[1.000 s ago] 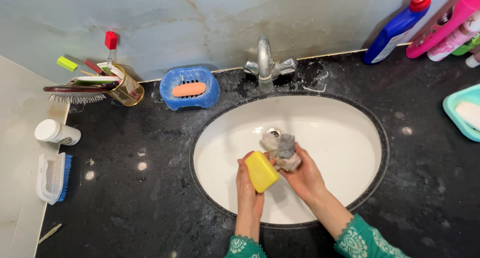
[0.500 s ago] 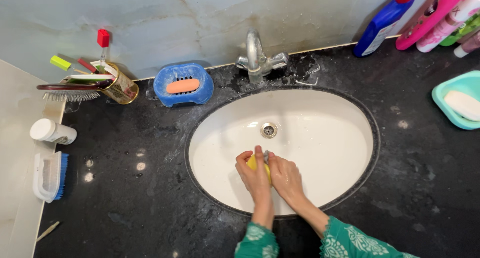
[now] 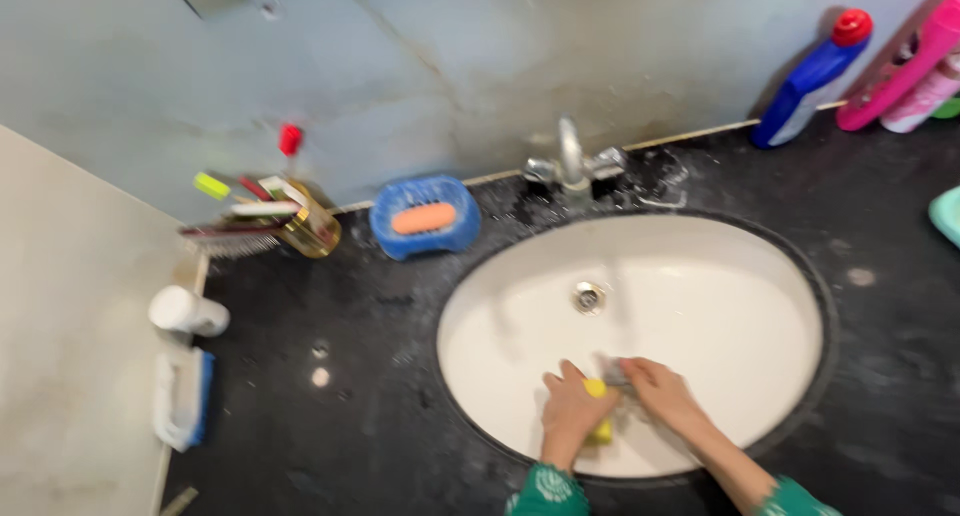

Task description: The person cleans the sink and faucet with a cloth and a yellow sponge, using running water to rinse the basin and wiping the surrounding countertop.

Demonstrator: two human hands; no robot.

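We see a yellow soap bar (image 3: 598,408) low in the white sink (image 3: 700,276), pressed between our two hands near the front of the basin. Our left hand (image 3: 570,408) covers most of it from the left, its fingers curled over the bar so that only a yellow strip shows at the top and bottom. Our right hand (image 3: 655,388) meets it from the right, fingers closed on a small grey rag (image 3: 615,374) that touches the soap's upper edge. The picture is blurred, so we cannot tell exactly how each fingertip sits. Beyond the hands the drain (image 3: 589,296) lies toward the back of the basin, and the metal tap (image 3: 573,162) stands behind the rim. On the dark surface (image 3: 340,396) to the left sits a blue soap dish (image 3: 425,218) with an orange bar, then a gold holder (image 3: 310,231) full of brushes, a white jar (image 3: 188,312) and a blue scrubbing brush (image 3: 182,398). At the far right a blue bottle (image 3: 810,81) with a red cap and a pink bottle (image 3: 905,61) lean against the wall.
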